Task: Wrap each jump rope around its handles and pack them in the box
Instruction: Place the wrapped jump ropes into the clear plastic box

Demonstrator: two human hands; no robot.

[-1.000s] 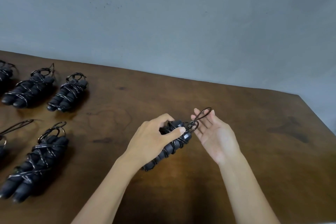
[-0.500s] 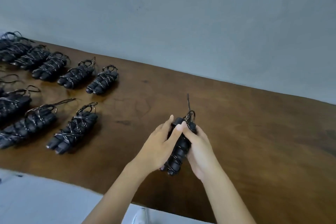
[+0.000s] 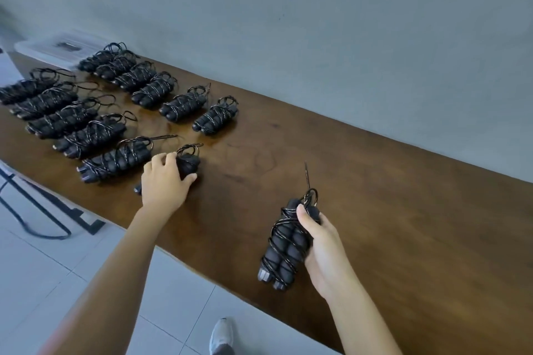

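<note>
My right hand (image 3: pixel 323 248) grips a wrapped black jump rope (image 3: pixel 284 248) just above the table, handles pointing toward me, a loose rope end sticking up from its top. My left hand (image 3: pixel 165 179) lies over another wrapped jump rope (image 3: pixel 189 163) on the wooden table (image 3: pixel 375 225), fingers curled around it. Several more wrapped jump ropes (image 3: pixel 115 115) lie in two rows to the left. A clear plastic box (image 3: pixel 54 49) stands at the table's far left end.
A grey wall (image 3: pixel 317 23) runs along the table's far edge. White tiled floor (image 3: pixel 43 268) lies below the near edge, with a black metal frame (image 3: pixel 43 210) at the left. My shoe (image 3: pixel 222 334) shows at the bottom.
My left hand let go of the rope held by both hands and reached left onto a wrapped rope on the table. My right hand now holds its rope alone. The view swung left.
</note>
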